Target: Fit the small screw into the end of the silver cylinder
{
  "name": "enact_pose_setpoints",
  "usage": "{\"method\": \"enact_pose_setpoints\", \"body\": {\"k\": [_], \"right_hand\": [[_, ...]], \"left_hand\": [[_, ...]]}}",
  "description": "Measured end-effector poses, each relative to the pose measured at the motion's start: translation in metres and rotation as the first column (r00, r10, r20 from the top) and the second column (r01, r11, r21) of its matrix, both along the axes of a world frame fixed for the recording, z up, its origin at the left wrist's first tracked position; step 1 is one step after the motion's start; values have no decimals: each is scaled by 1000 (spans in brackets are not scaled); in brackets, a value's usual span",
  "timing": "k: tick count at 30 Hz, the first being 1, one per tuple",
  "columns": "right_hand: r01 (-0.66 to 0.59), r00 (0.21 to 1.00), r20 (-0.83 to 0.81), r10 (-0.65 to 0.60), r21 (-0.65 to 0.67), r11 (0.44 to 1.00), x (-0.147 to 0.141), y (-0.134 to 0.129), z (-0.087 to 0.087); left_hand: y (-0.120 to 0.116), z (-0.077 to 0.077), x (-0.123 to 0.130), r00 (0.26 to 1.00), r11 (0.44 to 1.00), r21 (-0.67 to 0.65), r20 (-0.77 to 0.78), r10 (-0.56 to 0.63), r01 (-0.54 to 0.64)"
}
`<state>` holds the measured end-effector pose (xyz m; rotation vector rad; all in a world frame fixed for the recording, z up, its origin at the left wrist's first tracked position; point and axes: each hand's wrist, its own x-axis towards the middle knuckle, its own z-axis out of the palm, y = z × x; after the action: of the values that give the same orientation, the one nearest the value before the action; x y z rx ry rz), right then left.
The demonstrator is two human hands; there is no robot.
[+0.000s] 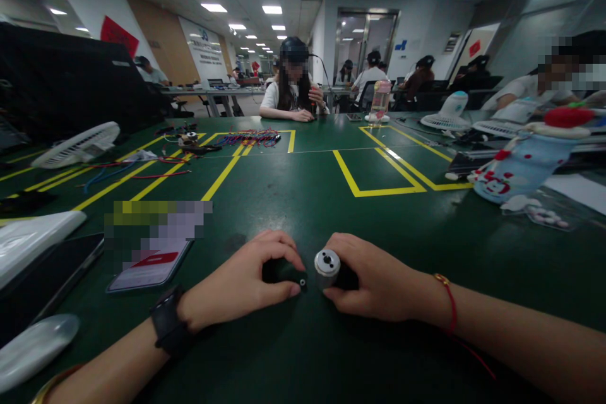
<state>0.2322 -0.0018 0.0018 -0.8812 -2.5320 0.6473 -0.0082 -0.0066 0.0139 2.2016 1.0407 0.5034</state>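
Observation:
My right hand (364, 274) is wrapped round a silver metal cylinder (326, 270), much like a small motor body. It stands upright on the green table, and its top face has a dark centre hole and smaller holes. To its left, my left hand (258, 274) is curled with thumb and index fingertip apart. A tiny ring-shaped metal part (303, 282) is right by the thumb tip, between the two hands. Whether the thumb touches it I cannot tell.
A phone (154, 262) lies left of my left hand, with a white mouse (38, 350) nearer me. Bundled wires (250, 137) lie farther back. A blue cartoon bottle (521, 164) stands at the right. Another person (293, 85) sits across the table (284, 202).

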Motion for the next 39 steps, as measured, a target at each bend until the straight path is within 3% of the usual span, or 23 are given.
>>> {"method": "enact_pose_setpoints", "body": {"k": [9,12,18,27,39], "right_hand": [[-3,1000,-4,3,1,1000,0,0,0],[-3,1000,-4,3,4,1000,-1,0,-1],[-3,1000,-6,3,22,1000,-1,0,-1],[-6,1000,12,6,22,1000,-2,1,-3],[-6,1000,22,5,43,999,-2,0,-1]], "left_hand": [[2,-1,4,999,1000,-30,35,-4,5],[1,6,7,991,998,-39,118,56,-51],[-6,21,22,958,979,79,238,163,-186],[-7,20,31,980,974,181,173,102,-134],[-14,22,30,988,977,188,137,71,-96]]}}
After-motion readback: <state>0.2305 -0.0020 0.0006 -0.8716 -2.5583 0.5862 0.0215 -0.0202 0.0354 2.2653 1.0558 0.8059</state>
